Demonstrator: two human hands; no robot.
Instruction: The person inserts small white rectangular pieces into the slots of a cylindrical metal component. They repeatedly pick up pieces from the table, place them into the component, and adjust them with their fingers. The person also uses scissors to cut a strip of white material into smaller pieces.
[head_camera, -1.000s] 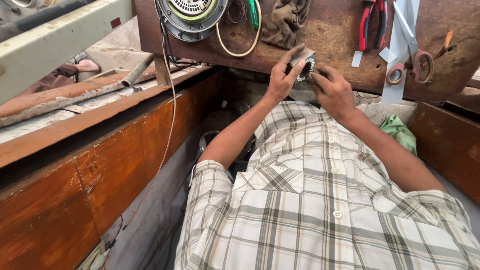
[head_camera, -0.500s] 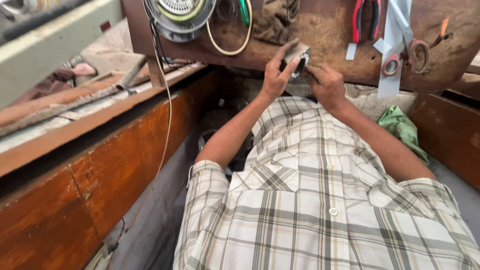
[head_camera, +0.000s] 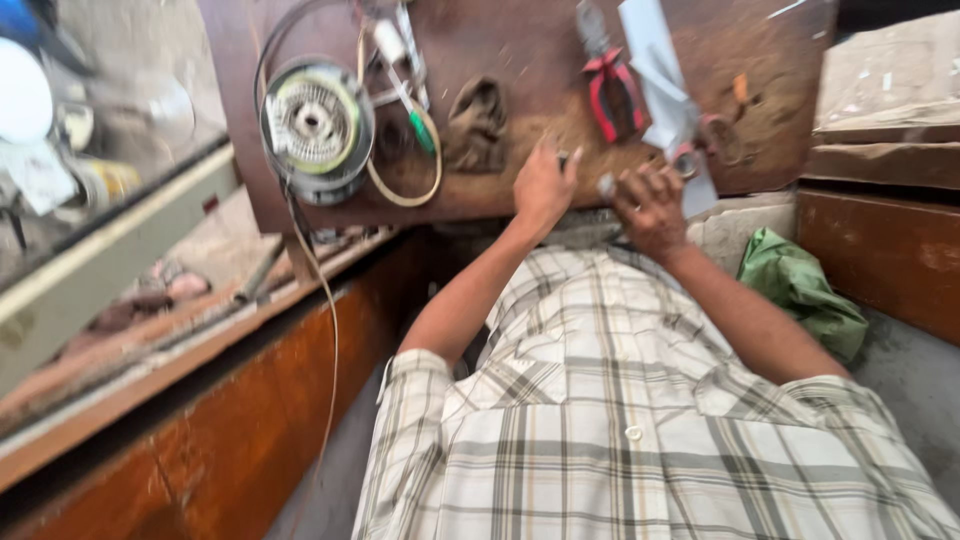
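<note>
Brown bench (head_camera: 500, 60), edge: a small blurred metal part (head_camera: 604, 186) is pinched by the right hand (head_camera: 650, 207), while the left hand (head_camera: 543, 185) is curled beside it.

I have a single view to work from, a camera worn on the head, and it looks steeply down along my own chest, so the plaid shirt (head_camera: 640, 440) fills the lower half of the frame close up. It faces forward toward the brown workbench (head_camera: 520, 190) at the top edge, which sits near, at arm's reach, where the left hand (head_camera: 543, 187) and right hand (head_camera: 650, 208) meet. The picture is motion-blurred. No second view overlaps it.
</note>
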